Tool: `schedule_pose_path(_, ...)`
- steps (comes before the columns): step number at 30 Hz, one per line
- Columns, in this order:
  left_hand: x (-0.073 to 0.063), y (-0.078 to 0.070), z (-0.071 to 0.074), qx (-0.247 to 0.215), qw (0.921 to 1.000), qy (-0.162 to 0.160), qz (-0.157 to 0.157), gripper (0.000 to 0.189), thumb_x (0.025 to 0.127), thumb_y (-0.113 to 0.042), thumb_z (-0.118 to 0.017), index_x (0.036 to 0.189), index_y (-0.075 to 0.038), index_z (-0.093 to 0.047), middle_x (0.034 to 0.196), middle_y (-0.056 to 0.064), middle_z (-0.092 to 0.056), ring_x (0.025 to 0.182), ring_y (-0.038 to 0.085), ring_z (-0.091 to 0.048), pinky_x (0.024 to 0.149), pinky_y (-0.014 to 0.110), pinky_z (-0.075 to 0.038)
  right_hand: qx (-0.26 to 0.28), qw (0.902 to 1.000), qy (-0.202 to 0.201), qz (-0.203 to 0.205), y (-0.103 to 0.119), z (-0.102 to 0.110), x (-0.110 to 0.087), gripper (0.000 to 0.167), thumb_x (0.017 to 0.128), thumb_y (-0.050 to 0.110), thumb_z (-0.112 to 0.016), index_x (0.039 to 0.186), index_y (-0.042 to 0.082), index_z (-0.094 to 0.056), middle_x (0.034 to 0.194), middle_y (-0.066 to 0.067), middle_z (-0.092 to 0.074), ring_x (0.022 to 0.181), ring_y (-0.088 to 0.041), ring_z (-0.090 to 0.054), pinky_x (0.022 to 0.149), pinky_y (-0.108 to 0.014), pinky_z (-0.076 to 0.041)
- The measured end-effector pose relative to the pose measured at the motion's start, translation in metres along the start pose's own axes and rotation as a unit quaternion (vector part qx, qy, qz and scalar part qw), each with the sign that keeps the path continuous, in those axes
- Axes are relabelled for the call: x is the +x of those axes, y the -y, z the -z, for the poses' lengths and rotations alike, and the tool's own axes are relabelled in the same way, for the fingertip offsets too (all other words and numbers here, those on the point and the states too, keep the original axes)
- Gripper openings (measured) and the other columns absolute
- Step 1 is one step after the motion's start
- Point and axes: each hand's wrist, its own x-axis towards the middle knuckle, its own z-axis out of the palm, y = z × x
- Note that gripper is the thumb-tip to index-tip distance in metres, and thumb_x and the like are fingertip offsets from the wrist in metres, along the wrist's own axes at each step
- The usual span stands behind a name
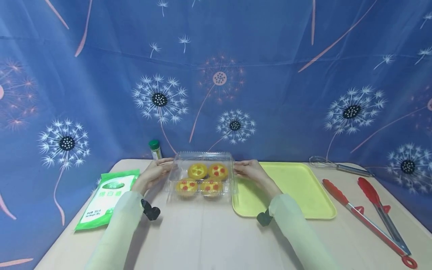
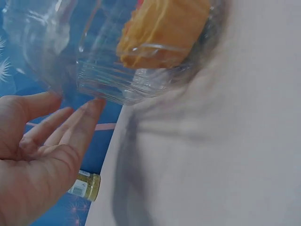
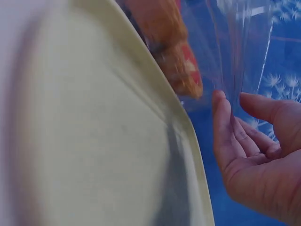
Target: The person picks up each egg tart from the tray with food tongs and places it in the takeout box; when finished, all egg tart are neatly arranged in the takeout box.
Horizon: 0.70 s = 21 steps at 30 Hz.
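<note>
A hinged clear plastic food box (image 1: 202,154) stands at the middle of the table with several small tarts (image 1: 197,171) in it, yellow with red pieces on top. My left hand (image 1: 156,174) holds the box's left side, thumb and fingertips at the plastic edge in the left wrist view. On the opposite side my right hand (image 1: 252,173) pinches the rim, its thumb (image 3: 258,106) and forefinger on either side of the clear plastic. One tart's ridged orange side (image 2: 164,33) shows through the wall.
Right of the box lies a yellow tray (image 1: 287,191), partly under my right hand. Farther right are a whisk (image 1: 341,167) and red-tipped tongs (image 1: 374,215). A green and white bag (image 1: 108,195) lies left; a green-capped jar (image 1: 155,149) stands behind my left hand.
</note>
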Motion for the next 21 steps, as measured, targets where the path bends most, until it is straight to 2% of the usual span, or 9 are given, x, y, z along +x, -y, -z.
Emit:
schedule_pose_path(3, -0.010, 0.001, 0.000, 0.002, 0.9999, 0.008, 0.009, 0.050, 0.101, -0.007, -0.050, 0.146, 0.007, -0.035, 0.149, 0.026, -0.039, 0.128, 0.023, -0.050, 0.106, 0.026, -0.048, 0.000, 0.9998, 0.018, 0.004, 0.000, -0.001, -0.012, 0.040, 0.097, 0.005, -0.058, 0.130, -0.016, -0.051, 0.090, -0.003, -0.073, 0.077, -0.006, -0.068, 0.088, -0.028, -0.060)
schedule_pose_path(7, -0.028, 0.003, 0.000, -0.004, 0.9995, 0.027, 0.018, 0.047, 0.102, -0.009, -0.049, 0.143, 0.012, -0.036, 0.150, 0.028, -0.034, 0.131, 0.027, -0.049, 0.104, 0.026, -0.049, -0.001, 0.9995, 0.030, 0.002, 0.000, -0.003, -0.030, 0.037, 0.097, 0.004, -0.057, 0.127, -0.018, -0.052, 0.090, -0.004, -0.073, 0.077, -0.006, -0.068, 0.087, -0.027, -0.060)
schedule_pose_path(10, -0.043, 0.003, 0.000, -0.023, 0.9991, 0.032, 0.018, 0.045, 0.101, -0.007, -0.050, 0.138, 0.017, -0.039, 0.146, 0.032, -0.038, 0.121, 0.025, -0.058, 0.100, 0.028, -0.053, 0.001, 0.9994, 0.035, 0.000, 0.000, -0.004, -0.041, 0.037, 0.097, 0.004, -0.057, 0.126, -0.018, -0.053, 0.094, -0.007, -0.073, 0.079, -0.007, -0.068, 0.086, -0.026, -0.060)
schedule_pose_path(14, -0.064, 0.002, 0.000, -0.065, 0.9961, 0.051, 0.030, 0.044, 0.099, -0.004, -0.054, 0.133, 0.021, -0.041, 0.135, 0.032, -0.051, 0.104, 0.017, -0.067, 0.094, 0.030, -0.057, 0.002, 0.9991, 0.042, -0.001, -0.002, -0.005, -0.052, 0.036, 0.097, 0.004, -0.057, 0.125, -0.018, -0.053, 0.095, -0.008, -0.073, 0.080, -0.006, -0.068, 0.083, -0.023, -0.061)
schedule_pose_path(17, -0.078, 0.000, 0.000, -0.099, 0.9909, 0.076, 0.050, 0.036, 0.098, -0.001, -0.053, 0.128, 0.018, -0.050, 0.120, 0.025, -0.064, 0.099, 0.019, -0.070, 0.094, 0.032, -0.057, 0.010, 0.9989, 0.046, -0.005, -0.002, -0.006, -0.057, 0.036, 0.096, 0.004, -0.058, 0.125, -0.018, -0.054, 0.093, -0.006, -0.072, 0.078, -0.006, -0.067, 0.079, -0.020, -0.061)
schedule_pose_path(21, -0.089, -0.003, -0.003, -0.148, 0.9833, 0.088, 0.060, 0.022, 0.098, 0.004, -0.050, 0.110, 0.006, -0.069, 0.102, 0.016, -0.072, 0.093, 0.020, -0.071, 0.092, 0.030, -0.058, 0.023, 0.9984, 0.051, -0.012, -0.002, -0.007, -0.063, 0.037, 0.097, 0.003, -0.057, 0.126, -0.019, -0.052, 0.092, -0.005, -0.072, 0.076, -0.006, -0.067, 0.076, -0.018, -0.061)
